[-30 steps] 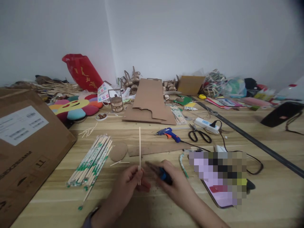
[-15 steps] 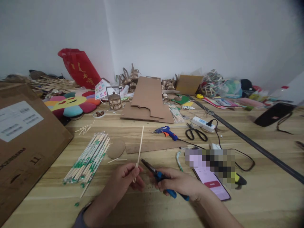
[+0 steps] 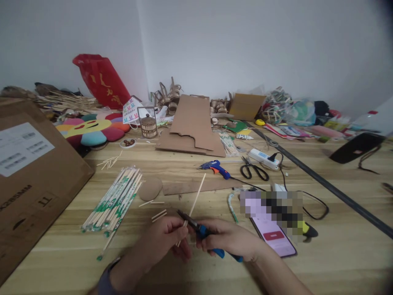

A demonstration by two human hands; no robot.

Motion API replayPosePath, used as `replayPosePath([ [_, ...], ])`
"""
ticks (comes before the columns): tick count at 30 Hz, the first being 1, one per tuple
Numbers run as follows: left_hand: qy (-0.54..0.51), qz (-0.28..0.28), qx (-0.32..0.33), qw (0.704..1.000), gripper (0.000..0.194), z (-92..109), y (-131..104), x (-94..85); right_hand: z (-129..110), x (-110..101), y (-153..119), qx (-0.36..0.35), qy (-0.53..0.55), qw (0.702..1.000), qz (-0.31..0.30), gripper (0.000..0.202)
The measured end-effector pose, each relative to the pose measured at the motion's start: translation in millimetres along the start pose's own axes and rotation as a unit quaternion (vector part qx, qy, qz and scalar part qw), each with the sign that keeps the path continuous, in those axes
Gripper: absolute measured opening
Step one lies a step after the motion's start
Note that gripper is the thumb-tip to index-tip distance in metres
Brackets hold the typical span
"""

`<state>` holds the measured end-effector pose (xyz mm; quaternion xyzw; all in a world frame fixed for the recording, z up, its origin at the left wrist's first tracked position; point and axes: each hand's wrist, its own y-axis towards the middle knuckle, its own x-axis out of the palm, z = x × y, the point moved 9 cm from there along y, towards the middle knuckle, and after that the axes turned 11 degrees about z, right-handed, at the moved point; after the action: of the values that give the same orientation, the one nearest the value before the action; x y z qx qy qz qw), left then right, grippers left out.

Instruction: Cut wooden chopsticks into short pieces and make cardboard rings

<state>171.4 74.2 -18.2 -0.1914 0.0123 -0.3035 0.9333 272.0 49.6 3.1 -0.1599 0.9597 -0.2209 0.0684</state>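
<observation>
My left hand [image 3: 167, 237] pinches the lower end of a thin wooden stick [image 3: 196, 194] that slants up to the right over the wooden table [image 3: 337, 246]. My right hand [image 3: 231, 239] grips blue-handled pliers [image 3: 199, 229], whose dark jaws sit at the stick just above my left fingers. Two short cut stick pieces [image 3: 159, 215] lie on the table just left of my hands. A bundle of wrapped chopsticks [image 3: 115, 203] lies further left.
A phone [image 3: 273, 235] lies right of my right hand, with a blue glue gun [image 3: 215, 167], scissors [image 3: 253, 170] and a power strip [image 3: 264, 159] behind. A big cardboard box [image 3: 33, 172] fills the left side. Cardboard sheets [image 3: 192, 131] and craft clutter line the wall.
The stick has tilted from upright to leaning right. The pliers have moved in from beside the stick onto it. Two short cut pieces now lie on the table left of my hands.
</observation>
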Motion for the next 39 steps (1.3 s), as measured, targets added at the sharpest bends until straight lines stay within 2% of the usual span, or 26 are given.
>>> replayPosePath([
  [14, -0.007, -0.015, 0.006, 1.0, 0.047, -4.7, 0.2, 4.0, -8.6, 5.6, -0.8, -0.089, -0.035, 0.995, -0.017, 0.015],
  [22, -0.009, -0.004, 0.0, 1.0, 0.049, 2.3, -2.9, 5.2, -7.3, 4.6, 0.8, -0.095, -0.064, 0.993, -0.002, 0.015],
  [33, -0.031, -0.013, 0.002, 0.999, 0.052, -1.1, -2.3, 6.7, -6.7, 1.3, 1.6, -0.092, -0.149, 0.984, 0.037, 0.016],
  [39, -0.033, -0.017, 0.014, 0.999, 0.052, 0.3, -1.9, 7.4, -7.6, 2.5, 1.3, -0.102, -0.142, 0.984, 0.039, 0.016],
])
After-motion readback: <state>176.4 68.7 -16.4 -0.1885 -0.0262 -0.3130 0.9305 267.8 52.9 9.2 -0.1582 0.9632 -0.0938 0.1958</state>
